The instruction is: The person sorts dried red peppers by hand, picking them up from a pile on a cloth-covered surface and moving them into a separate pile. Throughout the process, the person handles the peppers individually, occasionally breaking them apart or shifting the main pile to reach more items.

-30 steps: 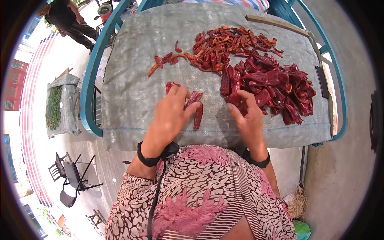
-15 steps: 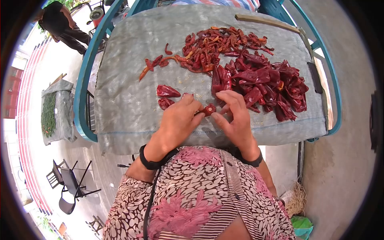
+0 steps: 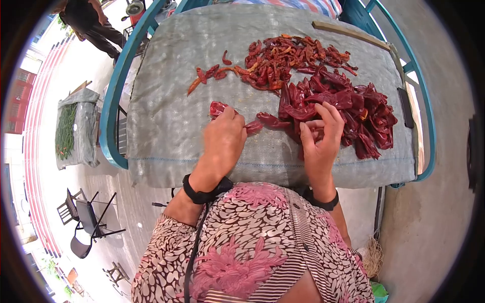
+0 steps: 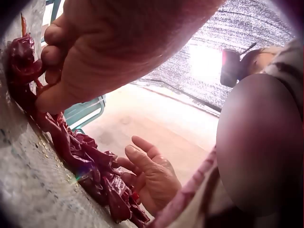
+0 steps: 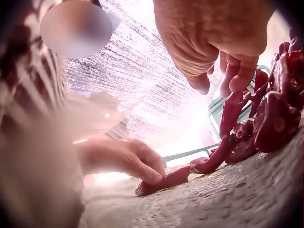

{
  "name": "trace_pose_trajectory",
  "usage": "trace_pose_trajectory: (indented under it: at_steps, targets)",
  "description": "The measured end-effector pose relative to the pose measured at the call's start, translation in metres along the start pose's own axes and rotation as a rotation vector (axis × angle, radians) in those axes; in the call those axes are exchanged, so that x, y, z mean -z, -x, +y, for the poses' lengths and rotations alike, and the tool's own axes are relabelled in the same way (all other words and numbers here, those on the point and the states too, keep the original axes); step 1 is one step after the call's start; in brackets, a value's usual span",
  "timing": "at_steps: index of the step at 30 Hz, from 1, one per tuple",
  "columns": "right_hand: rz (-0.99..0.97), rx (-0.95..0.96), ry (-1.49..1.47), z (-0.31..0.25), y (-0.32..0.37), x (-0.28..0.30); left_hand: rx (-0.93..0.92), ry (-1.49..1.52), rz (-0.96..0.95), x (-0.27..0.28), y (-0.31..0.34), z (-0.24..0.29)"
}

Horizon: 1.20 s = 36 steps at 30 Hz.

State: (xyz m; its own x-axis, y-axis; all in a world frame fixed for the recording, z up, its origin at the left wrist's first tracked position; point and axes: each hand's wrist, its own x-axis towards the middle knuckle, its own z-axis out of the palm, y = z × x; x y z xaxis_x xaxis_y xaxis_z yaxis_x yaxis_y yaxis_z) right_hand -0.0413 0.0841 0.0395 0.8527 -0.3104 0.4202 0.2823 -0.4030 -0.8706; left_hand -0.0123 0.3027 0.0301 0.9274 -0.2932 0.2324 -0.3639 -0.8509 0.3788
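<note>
In the head view my left hand (image 3: 225,141) pinches a dried red chili pepper (image 3: 253,127) low over the grey woven cloth (image 3: 172,121). The right wrist view shows that hand's thumb and fingers on the pepper (image 5: 164,183), close to the cloth. Another red pepper (image 3: 218,108) lies just past the left fingers, partly hidden. Between the hands a darker pepper (image 3: 273,120) reaches out from the pile of large dark red peppers (image 3: 369,113). My right hand (image 3: 324,134) is at the near-left side of this pile, fingers bent loosely and thumb apart.
Behind lies a heap of smaller, shrivelled chilies (image 3: 283,58), with several loose ones (image 3: 207,74) to its left. A phone (image 3: 405,107) and a wooden strip (image 3: 351,33) lie by the right and far edges. Blue metal rails (image 3: 113,106) flank the cloth. A person (image 3: 93,25) stands far left.
Half a second ago both hands met at a pepper in the middle. They have since parted: the left moved left with a pepper, the right went up and right to the large pile.
</note>
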Motion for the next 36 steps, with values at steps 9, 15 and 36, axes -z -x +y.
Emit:
trace_pose_trajectory:
  at_steps: [9, 15, 36]
  targets:
    - [-0.535, 0.114, -0.049, 0.011, 0.006, -0.003, -0.216, 0.409, -0.045, 0.011, -0.005, 0.017]
    - [-0.206, 0.119, 0.169, 0.004, -0.007, 0.008, 0.068, 0.047, 0.132, 0.032, -0.001, -0.020]
    - [-0.321, 0.179, 0.058, 0.005, 0.005, 0.003, -0.046, 0.433, -0.085, 0.012, -0.002, 0.004]
